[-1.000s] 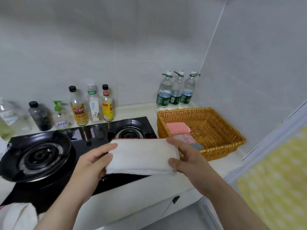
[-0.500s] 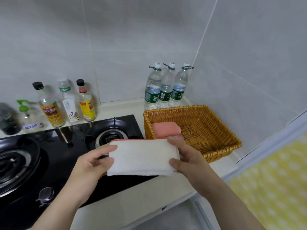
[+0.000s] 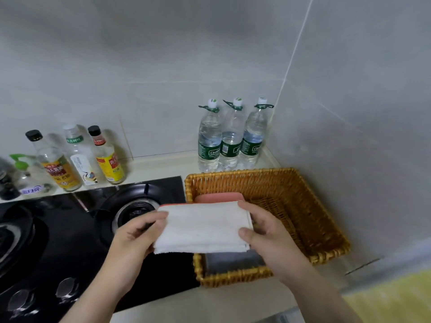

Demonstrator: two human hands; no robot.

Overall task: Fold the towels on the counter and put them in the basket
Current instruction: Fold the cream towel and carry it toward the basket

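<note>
A folded white towel with an orange back edge is held level between both hands, over the left rim of the wicker basket. My left hand pinches its left end, thumb on top. My right hand grips its right end, thumb at the near corner. Inside the basket lie a folded pink towel at the back left and a grey towel at the front; much of both is hidden by the white towel.
A black gas hob fills the counter to the left of the basket. Three water bottles stand behind the basket in the corner. Condiment bottles line the back wall. A yellow patterned surface shows at the lower right.
Both hands have carried the folded white towel rightward, from over the hob to over the basket's left part. The view has shifted right and closer to the basket.
</note>
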